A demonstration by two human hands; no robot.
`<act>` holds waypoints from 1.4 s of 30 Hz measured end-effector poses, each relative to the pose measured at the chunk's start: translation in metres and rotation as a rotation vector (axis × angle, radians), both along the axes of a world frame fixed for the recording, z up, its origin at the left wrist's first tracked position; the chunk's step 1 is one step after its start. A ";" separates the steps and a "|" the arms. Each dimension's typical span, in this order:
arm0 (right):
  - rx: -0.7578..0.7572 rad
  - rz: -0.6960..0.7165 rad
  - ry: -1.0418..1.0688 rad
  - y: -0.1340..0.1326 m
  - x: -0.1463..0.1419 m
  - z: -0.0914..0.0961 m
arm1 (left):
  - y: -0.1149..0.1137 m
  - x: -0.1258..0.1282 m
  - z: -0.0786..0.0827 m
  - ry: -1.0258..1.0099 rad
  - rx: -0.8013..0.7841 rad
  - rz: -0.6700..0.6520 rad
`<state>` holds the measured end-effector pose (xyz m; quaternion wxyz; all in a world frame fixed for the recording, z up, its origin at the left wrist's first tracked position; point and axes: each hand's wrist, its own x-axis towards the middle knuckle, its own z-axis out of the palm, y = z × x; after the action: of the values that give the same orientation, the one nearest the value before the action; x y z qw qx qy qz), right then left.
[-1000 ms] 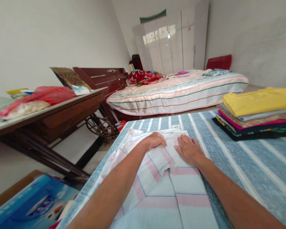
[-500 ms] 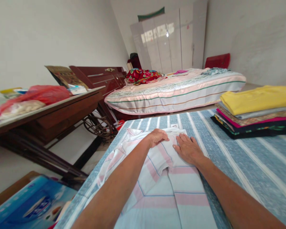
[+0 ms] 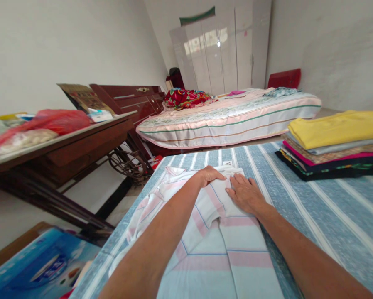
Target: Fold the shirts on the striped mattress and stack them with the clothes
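Observation:
A white shirt with pink and blue stripes (image 3: 214, 245) lies spread on the blue striped bed cover (image 3: 323, 216) in front of me. My left hand (image 3: 209, 174) rests palm down near the shirt's collar end, fingers curled over the cloth. My right hand (image 3: 245, 193) lies flat on the shirt just to the right of it, fingers stretched out and close to the left hand. One sleeve (image 3: 149, 209) hangs off to the left.
A stack of folded clothes with a yellow piece on top (image 3: 336, 143) sits at the right. A wooden table (image 3: 80, 145) with a red bag (image 3: 52, 121) stands left. A mattress (image 3: 230, 118) and white wardrobe (image 3: 224, 54) lie beyond. A blue box (image 3: 33, 270) is lower left.
My left hand has slid a little forward and right along the shirt toward the collar. The right hand has stayed almost still.

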<state>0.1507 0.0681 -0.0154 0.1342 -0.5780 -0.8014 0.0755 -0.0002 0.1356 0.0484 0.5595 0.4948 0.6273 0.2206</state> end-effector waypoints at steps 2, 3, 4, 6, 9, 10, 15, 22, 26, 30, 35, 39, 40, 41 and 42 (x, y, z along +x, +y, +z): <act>0.002 0.000 0.001 0.000 0.000 0.000 | 0.002 0.003 0.000 -0.005 0.003 -0.009; 0.003 0.001 0.002 0.000 0.000 0.000 | 0.002 0.004 0.000 -0.018 0.003 -0.013; 0.006 0.002 0.005 0.000 0.000 0.000 | 0.002 0.005 0.000 -0.034 0.003 -0.017; 0.011 0.001 0.009 0.001 -0.001 0.000 | 0.001 0.007 0.001 -0.064 0.002 -0.018; 0.013 -0.004 0.012 0.001 -0.001 -0.001 | 0.000 0.008 0.001 -0.102 -0.001 -0.011; 0.013 -0.005 0.013 0.001 -0.001 -0.001 | 0.000 0.008 0.002 -0.113 -0.003 -0.005; 0.024 -0.014 0.026 0.001 0.000 -0.002 | 0.000 0.008 0.001 -0.160 -0.032 0.029; 0.034 -0.018 0.025 0.001 0.000 -0.002 | 0.001 0.015 0.002 -0.163 -0.089 0.058; 0.048 -0.017 0.029 0.000 0.000 -0.001 | 0.006 0.019 0.001 -0.128 -0.107 0.062; 0.052 -0.013 0.028 0.000 0.001 -0.002 | 0.013 0.018 -0.002 -0.063 -0.096 0.084; 0.059 -0.020 0.044 0.001 0.000 -0.001 | 0.011 0.018 -0.005 -0.086 -0.084 0.059; 0.066 -0.034 0.068 0.000 0.000 0.001 | 0.005 0.018 -0.005 -0.158 -0.051 0.036; 0.066 -0.036 0.069 0.000 0.000 0.001 | 0.004 0.017 -0.006 -0.174 -0.034 0.039; 0.066 -0.038 0.067 0.000 0.000 0.001 | 0.003 0.017 -0.006 -0.188 -0.014 0.043; 0.066 -0.037 0.064 0.000 0.000 0.001 | 0.003 0.016 -0.007 -0.199 0.006 0.046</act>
<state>0.1511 0.0678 -0.0144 0.1800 -0.5853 -0.7879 0.0650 0.0158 0.1382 0.0415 0.6124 0.4574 0.5791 0.2834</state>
